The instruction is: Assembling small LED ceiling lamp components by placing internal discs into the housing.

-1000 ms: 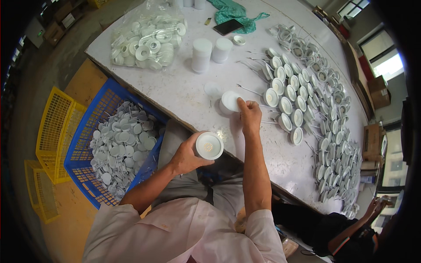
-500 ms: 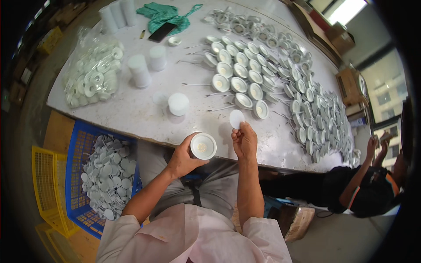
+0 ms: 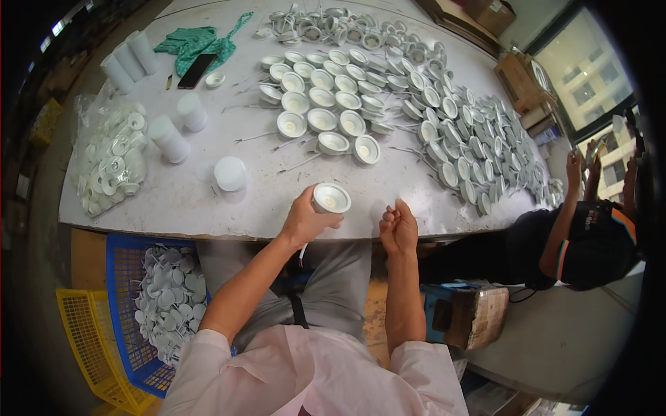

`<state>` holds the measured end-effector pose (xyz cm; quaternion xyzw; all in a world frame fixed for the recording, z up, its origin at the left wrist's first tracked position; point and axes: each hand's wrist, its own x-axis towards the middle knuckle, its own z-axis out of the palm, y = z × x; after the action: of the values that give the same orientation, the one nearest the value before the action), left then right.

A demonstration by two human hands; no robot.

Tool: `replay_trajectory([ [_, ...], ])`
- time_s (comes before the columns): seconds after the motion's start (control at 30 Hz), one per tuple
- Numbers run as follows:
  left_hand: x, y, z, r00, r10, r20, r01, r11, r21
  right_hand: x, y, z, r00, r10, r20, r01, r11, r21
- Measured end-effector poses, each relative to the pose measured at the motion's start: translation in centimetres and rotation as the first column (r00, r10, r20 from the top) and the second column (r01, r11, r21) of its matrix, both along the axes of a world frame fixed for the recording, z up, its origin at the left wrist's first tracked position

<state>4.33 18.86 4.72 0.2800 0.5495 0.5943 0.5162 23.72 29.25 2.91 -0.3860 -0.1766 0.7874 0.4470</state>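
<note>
Holding a round white lamp point(image 3: 332, 198) in the left hand point(image 3: 304, 220), near the white table point(image 3: 177, 208) edge. Narrowly curled at the right hand point(image 3: 399, 231); cannot tell whether around anything.

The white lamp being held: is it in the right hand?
No, the left hand holds the white lamp, apart from the right hand.

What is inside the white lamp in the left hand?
Inside the white lamp, a pale yellowish patch shows in the middle. What lies behind that patch is covered, and the left hand hides part of the outer wall.
</note>
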Motion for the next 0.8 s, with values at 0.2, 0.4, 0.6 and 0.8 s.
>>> replay_trajectory([
  [0.2, 0.2, 1.8, -0.4, 0.993, -0.030, -0.113, 0.026, 0.999, -0.037, -1.5, -1.4, -0.2, 0.998, 0.066, 0.019, -0.066, 0.998, -0.005],
  [0.4, 1.3, 3.8, -2.2, 0.916, -0.035, -0.400, 0.026, 0.999, -0.029, -0.9, -1.3, 0.1, 0.999, 0.041, -0.009, -0.042, 0.998, -0.038],
  [0.6, 1.4, 2.2, -1.5, 0.974, -0.032, -0.223, 0.041, 0.999, 0.036, -0.3, -2.1, -1.1, 0.994, 0.078, -0.070, -0.078, 0.997, 0.002],
  [0.8, 0.9, 0.2, -1.2, 0.976, -0.056, -0.209, 0.082, 0.990, 0.116, -0.9, -2.6, 0.4, 0.998, 0.062, -0.013, -0.062, 0.998, 0.032],
])
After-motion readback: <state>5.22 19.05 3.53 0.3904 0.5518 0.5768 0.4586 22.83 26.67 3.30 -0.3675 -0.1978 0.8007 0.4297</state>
